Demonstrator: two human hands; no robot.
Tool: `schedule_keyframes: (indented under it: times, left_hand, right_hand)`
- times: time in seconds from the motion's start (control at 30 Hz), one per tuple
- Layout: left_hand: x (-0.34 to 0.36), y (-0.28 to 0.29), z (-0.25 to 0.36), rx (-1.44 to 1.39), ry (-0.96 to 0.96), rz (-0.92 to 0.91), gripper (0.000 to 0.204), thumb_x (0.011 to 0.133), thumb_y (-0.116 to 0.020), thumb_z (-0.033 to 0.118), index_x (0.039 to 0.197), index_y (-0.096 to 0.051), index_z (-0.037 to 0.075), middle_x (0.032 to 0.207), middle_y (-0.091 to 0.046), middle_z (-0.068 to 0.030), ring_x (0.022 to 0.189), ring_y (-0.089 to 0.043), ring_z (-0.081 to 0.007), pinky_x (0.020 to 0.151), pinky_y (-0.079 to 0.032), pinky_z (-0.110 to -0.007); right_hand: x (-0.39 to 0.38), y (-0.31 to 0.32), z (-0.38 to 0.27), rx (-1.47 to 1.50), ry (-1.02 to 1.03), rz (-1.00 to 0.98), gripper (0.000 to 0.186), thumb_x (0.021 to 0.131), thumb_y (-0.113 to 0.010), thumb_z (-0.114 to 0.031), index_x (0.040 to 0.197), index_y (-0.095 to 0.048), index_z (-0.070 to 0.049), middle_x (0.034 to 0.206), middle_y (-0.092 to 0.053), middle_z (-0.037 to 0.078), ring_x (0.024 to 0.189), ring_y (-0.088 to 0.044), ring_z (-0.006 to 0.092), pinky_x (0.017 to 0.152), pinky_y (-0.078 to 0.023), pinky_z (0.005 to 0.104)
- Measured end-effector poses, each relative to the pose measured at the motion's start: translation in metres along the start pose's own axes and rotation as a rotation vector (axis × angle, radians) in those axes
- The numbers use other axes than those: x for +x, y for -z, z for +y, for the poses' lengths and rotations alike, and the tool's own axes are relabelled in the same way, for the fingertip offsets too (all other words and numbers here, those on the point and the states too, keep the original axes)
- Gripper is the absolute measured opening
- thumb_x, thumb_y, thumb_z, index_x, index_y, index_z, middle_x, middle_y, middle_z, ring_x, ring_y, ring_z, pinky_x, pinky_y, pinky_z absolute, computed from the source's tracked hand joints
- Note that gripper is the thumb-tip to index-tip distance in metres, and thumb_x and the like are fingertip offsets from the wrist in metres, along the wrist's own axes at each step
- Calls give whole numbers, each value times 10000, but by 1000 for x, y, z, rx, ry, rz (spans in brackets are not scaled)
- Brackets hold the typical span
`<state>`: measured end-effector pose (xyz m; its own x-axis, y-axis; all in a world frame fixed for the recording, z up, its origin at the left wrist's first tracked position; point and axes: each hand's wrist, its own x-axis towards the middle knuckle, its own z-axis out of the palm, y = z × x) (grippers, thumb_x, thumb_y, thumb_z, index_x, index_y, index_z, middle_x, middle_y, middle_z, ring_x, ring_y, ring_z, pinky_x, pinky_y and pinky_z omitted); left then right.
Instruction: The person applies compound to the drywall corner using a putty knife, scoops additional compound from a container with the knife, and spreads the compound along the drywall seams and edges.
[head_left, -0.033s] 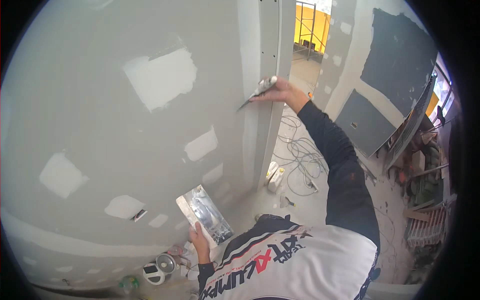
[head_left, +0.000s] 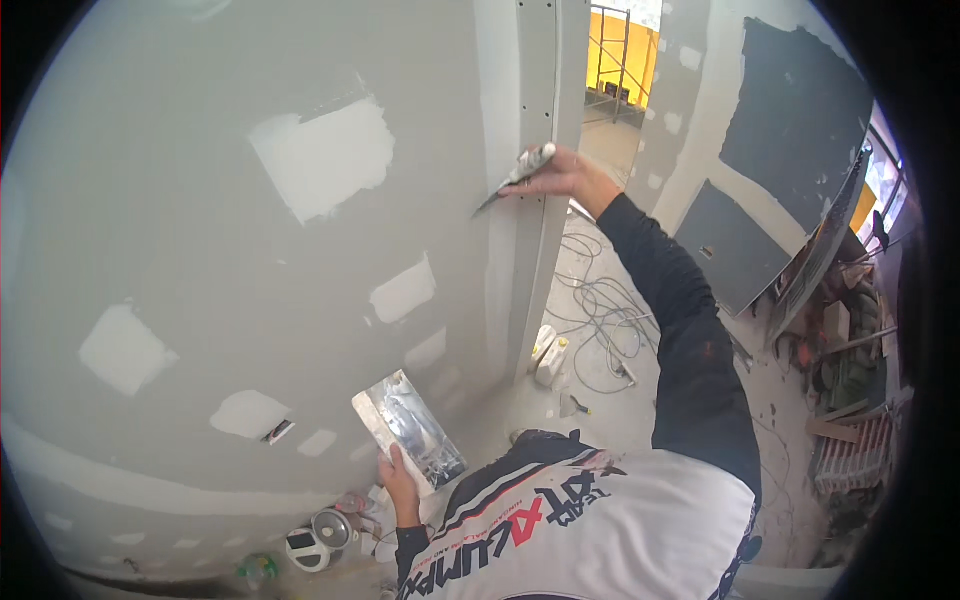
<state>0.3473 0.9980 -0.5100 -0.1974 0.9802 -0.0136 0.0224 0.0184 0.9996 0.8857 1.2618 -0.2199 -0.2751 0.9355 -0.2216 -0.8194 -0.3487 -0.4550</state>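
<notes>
My right hand [head_left: 568, 178] is closed round the handle of a putty knife [head_left: 520, 170]. Its blade angles down and left against the grey wallboard [head_left: 430, 150], close to the pale strip of filler along the wall's end. Low in front of me, my left hand [head_left: 402, 490] grips a rectangular metal mud pan [head_left: 415, 432] by its near side, fingers partly hidden beneath it. White compound smears the pan's shiny surface. White patches of joint compound [head_left: 335, 155] dot the wallboard.
Beyond the wall's end, grey cables [head_left: 600, 300] lie coiled on the dusty floor. White containers [head_left: 551, 362] and a scraper [head_left: 574, 405] sit by the wall base. A white round-headed appliance [head_left: 308, 550] stands lower left. Boards and clutter [head_left: 850, 330] crowd the right; scaffolding [head_left: 625, 55] stands far back.
My right hand and the putty knife have shifted very slightly up along the wall. My left hand and the mud pan stay put.
</notes>
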Motion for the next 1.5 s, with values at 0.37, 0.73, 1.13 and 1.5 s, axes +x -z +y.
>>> schedule_keyframes:
  times: [0.37,0.73,1.13,1.5]
  left_hand:
    - [6,-4,25,-57,-79,-119,361,1087,-512,253,1214,-609,-71,1119,-663,-124,1013,-592,-180,920,-467,-351]
    - [-25,-9,81,-391,246,-198,468,1090,-481,330,1405,-490,-16,1256,-640,-144,1107,-664,-230,945,-556,-387]
    - [-73,-33,81,-744,329,-402,445,1083,-496,320,1386,-478,-5,1218,-654,-148,1040,-702,-254,903,-595,-408]
    - [-204,-70,96,-589,191,21,385,1066,-503,461,1090,-616,93,766,-580,35,582,-541,-63,488,-438,-231]
  right_hand:
    - [-78,-141,-36,-217,132,13,176,1033,-523,-183,1014,-529,-8,1186,-481,213,1282,-458,443,1122,-456,625]
    - [-209,-145,83,-1085,755,-87,815,851,-660,-32,1587,-311,-29,1532,-479,149,1302,-582,268,1097,-487,404]
    - [-243,16,382,-1953,829,-446,892,730,-527,169,1534,-460,-211,1634,-355,83,1485,-366,335,1203,-372,429]
    - [-288,134,335,-1876,814,-179,840,731,-541,132,1518,-467,-154,1608,-334,224,1428,-392,442,1143,-411,462]
